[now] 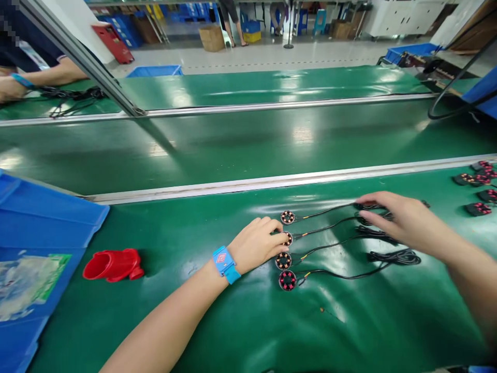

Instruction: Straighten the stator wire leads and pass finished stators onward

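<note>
Nearest, four small wound coils (286, 260) lay in a column on the green bench (240, 321), black leads trailing right. The left hand (257, 243) rested fingers-down on the second coil (288, 239), loosely curled, clasping nothing. Farther right, the right hand (402, 217) lay open across the bundled leads (378, 233).

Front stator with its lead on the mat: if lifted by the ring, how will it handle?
The front stator lies flat, a small disc, so it probably won't roll. Its thin black lead curves loosely to a coiled bundle, so it likely trails floppily and drags. The exposed copper windings look delicate; gripping the rim seems safer.
</note>
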Motion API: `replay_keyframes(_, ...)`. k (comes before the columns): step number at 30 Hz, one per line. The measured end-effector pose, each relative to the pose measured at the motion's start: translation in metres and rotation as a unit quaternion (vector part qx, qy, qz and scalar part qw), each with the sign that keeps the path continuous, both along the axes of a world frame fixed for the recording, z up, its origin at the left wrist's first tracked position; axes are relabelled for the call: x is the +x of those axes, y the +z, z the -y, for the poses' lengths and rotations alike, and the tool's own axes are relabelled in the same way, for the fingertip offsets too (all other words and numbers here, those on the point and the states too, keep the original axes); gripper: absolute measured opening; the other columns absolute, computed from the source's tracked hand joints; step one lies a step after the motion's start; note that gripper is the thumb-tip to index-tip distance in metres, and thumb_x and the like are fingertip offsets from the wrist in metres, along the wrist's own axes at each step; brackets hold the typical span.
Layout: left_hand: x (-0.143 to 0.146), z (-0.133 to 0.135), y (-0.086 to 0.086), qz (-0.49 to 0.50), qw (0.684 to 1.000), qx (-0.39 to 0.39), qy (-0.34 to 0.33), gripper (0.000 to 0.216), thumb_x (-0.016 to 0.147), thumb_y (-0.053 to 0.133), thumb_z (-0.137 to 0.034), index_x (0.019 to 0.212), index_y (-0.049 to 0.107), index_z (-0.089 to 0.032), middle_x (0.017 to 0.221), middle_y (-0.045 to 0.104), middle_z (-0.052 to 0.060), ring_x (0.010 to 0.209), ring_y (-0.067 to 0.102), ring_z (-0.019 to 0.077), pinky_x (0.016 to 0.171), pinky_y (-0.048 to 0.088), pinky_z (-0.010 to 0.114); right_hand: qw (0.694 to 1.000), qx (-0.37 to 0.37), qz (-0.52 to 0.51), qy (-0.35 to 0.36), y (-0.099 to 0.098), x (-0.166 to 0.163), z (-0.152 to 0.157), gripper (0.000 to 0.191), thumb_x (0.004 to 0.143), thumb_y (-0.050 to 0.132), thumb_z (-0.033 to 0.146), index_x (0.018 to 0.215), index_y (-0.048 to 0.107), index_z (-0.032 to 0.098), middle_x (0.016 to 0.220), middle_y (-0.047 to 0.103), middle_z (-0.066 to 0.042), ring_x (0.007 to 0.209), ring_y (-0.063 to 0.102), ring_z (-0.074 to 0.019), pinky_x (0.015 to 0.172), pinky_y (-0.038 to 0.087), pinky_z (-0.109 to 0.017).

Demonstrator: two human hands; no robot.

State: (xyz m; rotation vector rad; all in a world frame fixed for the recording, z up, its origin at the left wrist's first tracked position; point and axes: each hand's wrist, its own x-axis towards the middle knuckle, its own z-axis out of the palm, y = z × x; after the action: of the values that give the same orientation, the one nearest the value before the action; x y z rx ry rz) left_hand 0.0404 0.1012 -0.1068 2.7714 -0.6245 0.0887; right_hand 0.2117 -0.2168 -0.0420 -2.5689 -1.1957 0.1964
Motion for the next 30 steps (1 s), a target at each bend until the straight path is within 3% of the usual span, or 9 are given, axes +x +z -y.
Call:
replay_keyframes(3,-0.002,-0.002,-0.005,-0.001,0.999,-0.035,-0.016,0.024,0.102,0.05,-0.042,0.104,0.063,-0.021,0.116,0.062,0.004,0.098,0.057,0.0207,0.084,0.042,0.035,0.988,0.086,-0.07,0.111,-0.007,-0.038,-0.067,0.031,0.102,0.043,0.042,0.113,0.063,0.021,0.115,0.068,-0.007,0.105,0.064,-0.0229,0.094,0.048,-0.037)
replay_keyframes(7,-0.001,-0.005,-0.01,0.0,0.992,-0.126,-0.023,0.021,0.1,0.057,-0.039,0.098,0.058,-0.018,0.111,0.065,0.003,0.1,0.06,0.0188,0.088,0.044,0.033,0.967,0.087,-0.173,0.164,-0.031,-0.058,-0.117,0.03,0.104,0.04,0.033,0.109,0.065,0.019,0.108,0.069,-0.005,0.095,0.064,-0.0191,0.086,0.046,-0.032)
replay_keyframes(11,-0.002,-0.005,-0.012,0.032,0.985,-0.166,0.015,0.03,0.091,0.071,-0.037,0.107,0.054,-0.019,0.099,0.065,0.002,0.089,0.061,0.0185,0.083,0.048,0.031,0.958,0.09,-0.239,0.132,-0.044,-0.055,-0.119,0.031,0.104,0.042,0.037,0.097,0.066,0.019,0.085,0.066,-0.001,0.073,0.057,-0.0139,0.069,0.04,-0.027)
replay_keyframes(14,-0.003,-0.003,-0.013,0.053,0.981,-0.183,0.027,0.038,0.087,0.077,-0.035,0.112,0.052,-0.02,0.099,0.065,0.001,0.087,0.061,0.0182,0.081,0.05,0.031,0.934,0.079,-0.329,0.115,-0.045,-0.051,-0.113,0.028,0.1,0.049,0.041,0.092,0.065,0.019,0.073,0.058,0.002,0.063,0.049,-0.011,0.06,0.035,-0.025)
replay_keyframes(18,-0.004,0.0,-0.011,0.069,0.978,-0.195,0.026,0.045,0.083,0.08,-0.032,0.114,0.05,-0.019,0.102,0.066,0.002,0.088,0.062,0.0183,0.081,0.051,0.031,0.88,0.104,-0.457,0.078,-0.05,-0.049,-0.112,0.027,0.094,0.059,0.044,0.09,0.061,0.017,0.069,0.049,0.004,0.06,0.039,-0.0094,0.056,0.031,-0.024)
replay_keyframes(23,-0.003,0.005,-0.007,0.103,0.977,-0.186,0.028,0.041,0.087,0.076,-0.034,0.113,0.049,-0.017,0.099,0.066,0.003,0.087,0.062,0.0185,0.08,0.05,0.031,0.793,0.171,-0.582,0.061,-0.054,-0.05,-0.115,0.026,0.088,0.067,0.039,0.091,0.056,0.015,0.083,0.054,0.001,0.073,0.047,-0.0103,0.068,0.04,-0.024)
replay_keyframes(27,-0.002,0.005,-0.005,0.114,0.98,-0.161,0.038,0.035,0.094,0.068,-0.039,0.113,0.05,-0.017,0.098,0.065,0.004,0.087,0.062,0.0189,0.081,0.049,0.032,0.793,0.155,-0.585,0.075,-0.056,-0.052,-0.114,0.024,0.084,0.069,0.031,0.094,0.053,0.016,0.083,0.055,0.0,0.072,0.049,-0.0112,0.067,0.043,-0.026)
replay_keyframes(30,-0.001,0.0,-0.004,0.05,0.988,-0.143,0.011,0.026,0.094,0.067,-0.038,0.104,0.055,-0.018,0.1,0.066,0.003,0.089,0.062,0.0184,0.082,0.047,0.031,0.829,0.129,-0.536,0.088,-0.057,-0.053,-0.113,0.024,0.086,0.065,0.031,0.103,0.055,0.017,0.084,0.059,0.0,0.073,0.053,-0.0125,0.067,0.045,-0.026)
